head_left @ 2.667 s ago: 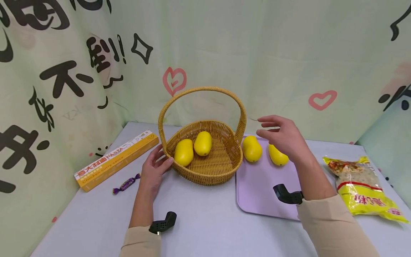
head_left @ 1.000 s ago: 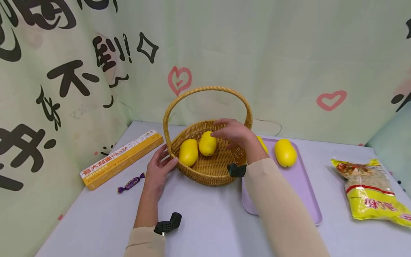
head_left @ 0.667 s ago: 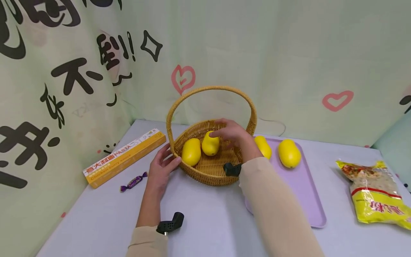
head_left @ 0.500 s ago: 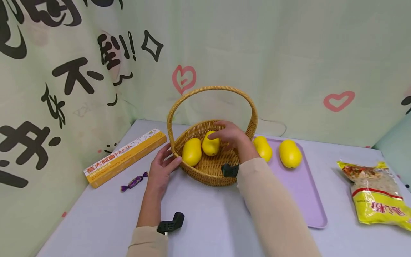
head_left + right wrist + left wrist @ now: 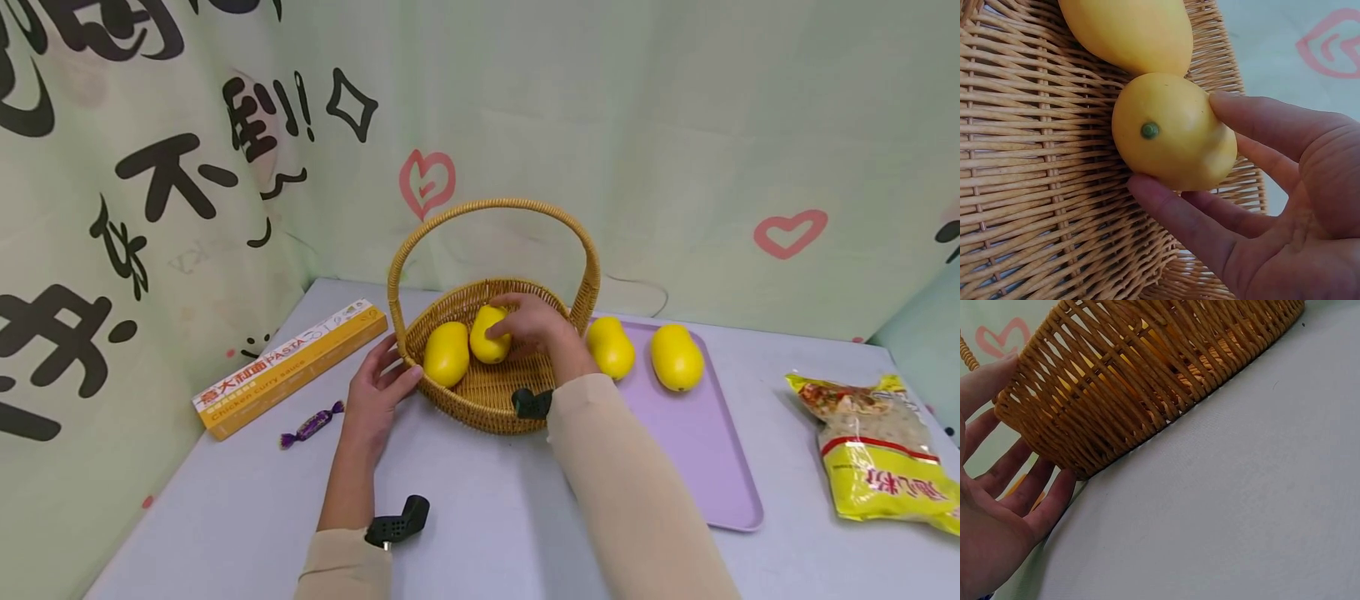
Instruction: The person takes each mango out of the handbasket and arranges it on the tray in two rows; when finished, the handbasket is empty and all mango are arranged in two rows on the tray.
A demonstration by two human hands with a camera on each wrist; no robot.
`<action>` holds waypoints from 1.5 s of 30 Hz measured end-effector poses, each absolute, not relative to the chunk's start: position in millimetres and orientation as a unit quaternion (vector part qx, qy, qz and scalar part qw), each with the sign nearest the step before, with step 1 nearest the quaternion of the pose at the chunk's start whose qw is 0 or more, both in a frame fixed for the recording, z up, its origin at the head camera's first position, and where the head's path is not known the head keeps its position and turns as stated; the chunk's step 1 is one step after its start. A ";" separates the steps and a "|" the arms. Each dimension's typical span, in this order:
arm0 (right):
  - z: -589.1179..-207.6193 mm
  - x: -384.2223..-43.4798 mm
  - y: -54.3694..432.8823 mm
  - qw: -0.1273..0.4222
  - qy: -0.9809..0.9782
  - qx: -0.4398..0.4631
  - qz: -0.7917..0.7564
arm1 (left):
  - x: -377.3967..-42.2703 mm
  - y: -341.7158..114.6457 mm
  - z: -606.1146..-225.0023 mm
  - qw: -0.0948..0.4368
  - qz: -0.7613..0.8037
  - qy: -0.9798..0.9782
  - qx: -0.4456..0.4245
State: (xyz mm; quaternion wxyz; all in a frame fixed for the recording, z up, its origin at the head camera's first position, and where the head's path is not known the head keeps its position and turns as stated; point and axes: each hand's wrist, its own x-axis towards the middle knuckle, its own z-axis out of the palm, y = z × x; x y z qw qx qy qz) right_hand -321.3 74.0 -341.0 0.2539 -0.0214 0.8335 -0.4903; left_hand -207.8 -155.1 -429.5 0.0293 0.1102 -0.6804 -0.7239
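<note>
Basket point(image 5: 480, 416) of woven wicker could slide or turn, I judge, should the left hand point(image 5: 378, 387), gripping its end with thumb and fingers, slacken while the right hand point(image 5: 536, 323) pulls or pushes inside. Its arched handle point(image 5: 495, 202) might be knocked in a hasty lift, because one leg stands close to the right wrist. The yellow mango-like fruit point(image 5: 1169, 134) pinched in the right hand could slip, as its skin looks smooth and mostly fingertips seem to bear on it; swung leftward, it could shove the neighbouring fruit point(image 5: 446, 354), which it appears to touch. As for places, the two hands are apart. The lilac tray point(image 5: 701, 450) lies to the right of both, partly behind the right sleeve, bearing a nearer fruit point(image 5: 611, 348) just beyond the right wrist and a farther fruit point(image 5: 677, 358) right of that. The pasta box point(image 5: 292, 367) slants away left of the left hand. The pinched fruit sits inside the basket, between the hands; its neighbour rests nearer the left hand. Smallest, the purple wrapped candy point(image 5: 312, 425) lies just left of the left hand.
</note>
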 end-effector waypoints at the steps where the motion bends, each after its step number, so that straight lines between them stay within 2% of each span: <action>1: -341.2 -321.3 74.6 0.254 0.833 -0.022 -0.491 | -207.9 -155.0 -429.4 0.029 -0.724 -0.681 0.110; 21: -333.3 -319.3 86.7 0.226 0.821 -0.028 -0.524 | -210.4 -151.5 -427.4 0.028 -0.727 -0.678 0.104; 30: -323.2 -307.9 88.6 0.223 0.793 -0.042 -0.565 | -209.9 -152.4 -429.2 0.030 -0.725 -0.681 0.101; 45: -299.4 -289.8 88.8 0.180 0.795 -0.082 -0.574 | -208.3 -155.1 -429.3 0.027 -0.722 -0.683 0.107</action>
